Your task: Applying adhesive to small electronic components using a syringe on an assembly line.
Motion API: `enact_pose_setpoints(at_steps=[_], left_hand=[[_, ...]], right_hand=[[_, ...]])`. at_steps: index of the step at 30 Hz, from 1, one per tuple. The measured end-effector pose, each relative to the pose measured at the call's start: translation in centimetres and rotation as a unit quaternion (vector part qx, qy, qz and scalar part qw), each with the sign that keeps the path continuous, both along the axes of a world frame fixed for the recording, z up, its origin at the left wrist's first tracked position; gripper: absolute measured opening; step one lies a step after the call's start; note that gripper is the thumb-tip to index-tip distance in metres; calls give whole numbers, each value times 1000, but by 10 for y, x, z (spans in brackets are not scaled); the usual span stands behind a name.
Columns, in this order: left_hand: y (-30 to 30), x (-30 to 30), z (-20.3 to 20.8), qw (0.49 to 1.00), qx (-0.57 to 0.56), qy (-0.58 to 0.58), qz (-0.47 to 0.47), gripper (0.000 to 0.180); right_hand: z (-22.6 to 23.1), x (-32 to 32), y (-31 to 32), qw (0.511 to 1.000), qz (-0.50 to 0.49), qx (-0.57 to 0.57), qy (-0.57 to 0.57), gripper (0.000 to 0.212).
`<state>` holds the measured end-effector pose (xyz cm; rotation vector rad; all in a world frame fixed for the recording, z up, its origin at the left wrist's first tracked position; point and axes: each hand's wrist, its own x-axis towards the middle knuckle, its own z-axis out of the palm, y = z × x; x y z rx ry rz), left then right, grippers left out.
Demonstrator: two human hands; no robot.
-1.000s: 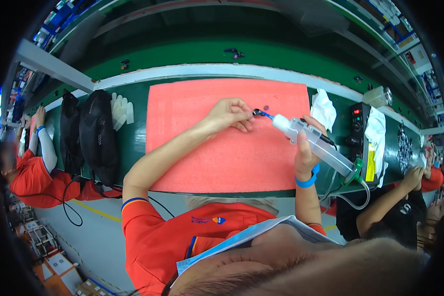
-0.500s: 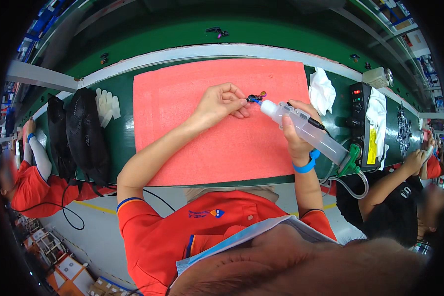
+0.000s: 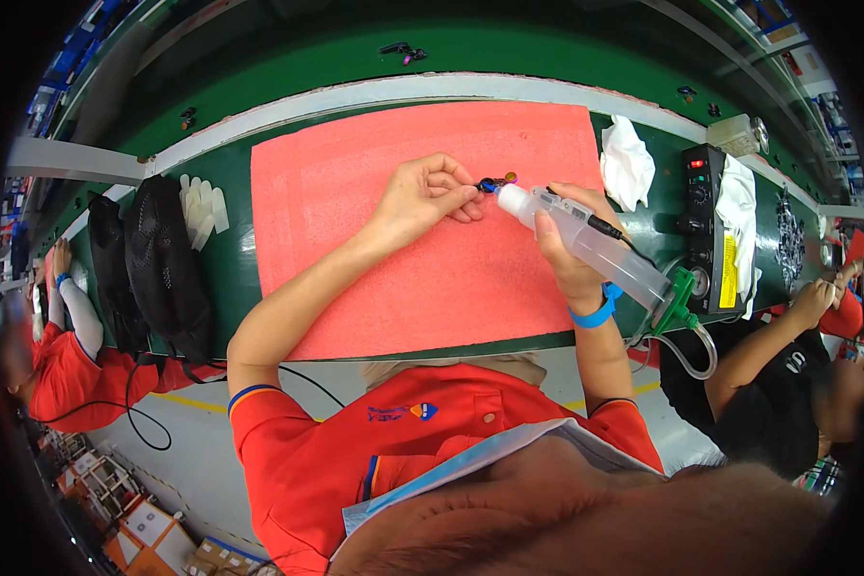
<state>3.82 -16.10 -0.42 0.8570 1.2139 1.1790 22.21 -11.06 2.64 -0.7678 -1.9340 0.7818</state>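
Observation:
My left hand (image 3: 430, 200) pinches a small dark part (image 3: 488, 184) between thumb and fingertips, above a pink foam mat (image 3: 355, 298). Too small to make out fully, the part shows a blue glint. My right hand (image 3: 571, 245) is wrapped round a translucent dispensing syringe (image 3: 612, 266), whose white tip end points at the small part. A green cap (image 3: 679, 300) with a clear hose closes the syringe's rear end. Just beyond the tip is another small part (image 3: 511, 178), brown and purple. A blue band circles my right wrist.
Right of the mat are a crumpled white tissue (image 3: 627, 163), a black control box (image 3: 706, 226) with a red display, and a white cloth (image 3: 736, 216). Black mesh bags (image 3: 168, 269) and pale finger cots (image 3: 202, 209) lie left. Small parts (image 3: 405, 52) rest on the far green strip. People work at both sides.
The view has shifted slightly, so the mat and bench sit a little higher. My hands keep the same hold on the small part and the syringe, whose tip stays beside the part.

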Motion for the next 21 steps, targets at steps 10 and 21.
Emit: enact_pose_setpoints(at_steps=[10, 21], left_hand=[[-1, 0, -2, 1000, 6, 4, 1, 9], [-1, 0, -2, 1000, 13, -3, 4, 9]], right_hand=[[2, 0, -1, 1000, 4, 21, 2, 25], [-2, 1, 0, 1000, 4, 13, 9, 24]])
